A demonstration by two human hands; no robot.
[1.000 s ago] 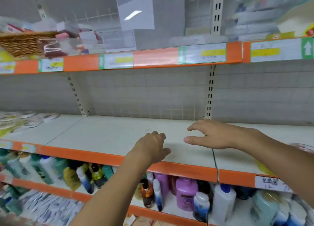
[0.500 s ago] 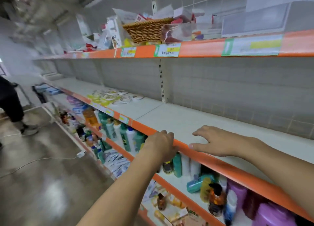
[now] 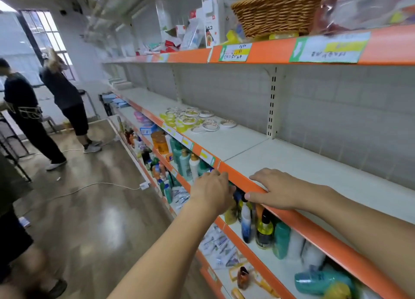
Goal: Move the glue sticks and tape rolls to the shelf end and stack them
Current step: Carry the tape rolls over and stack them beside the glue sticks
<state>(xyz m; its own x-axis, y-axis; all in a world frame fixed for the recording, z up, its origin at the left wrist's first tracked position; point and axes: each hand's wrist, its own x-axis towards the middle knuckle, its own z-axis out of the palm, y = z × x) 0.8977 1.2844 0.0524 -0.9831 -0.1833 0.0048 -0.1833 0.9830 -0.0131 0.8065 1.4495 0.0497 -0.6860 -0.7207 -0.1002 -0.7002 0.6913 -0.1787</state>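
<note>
A person faces a long store shelf [image 3: 292,164] with an orange front edge. Both hands are at that front edge, and both hold nothing. The left hand [image 3: 213,192] has its fingers loosely curled against the orange strip, gripping no item. The right hand [image 3: 278,191] lies flat, fingers relaxed and spread, palm on the shelf's front edge.

The view has swung to the left over the last second. Earlier it looked straight at a bare stretch of shelf, with the tape rolls only a blur at the far left edge. Now the shelf runs away into the distance, and the tape rolls [image 3: 197,120] are in clear sight: a scatter of flat white and yellow-green rings lying near the front edge of the next shelf section, well apart from both hands. I cannot pick out any glue sticks among them; they may be too small to tell.

The hands have stayed almost where they were while the head turned. This reads as looking for the goods before reaching: nothing has been picked up or stacked yet, so the task seems barely begun. The next move likely calls for stepping or reaching left along the shelf.

Bottles [image 3: 186,161] fill the shelf below, a wicker basket [image 3: 280,11] sits on the shelf above, and two other people [image 3: 45,101] stand down the aisle.
</note>
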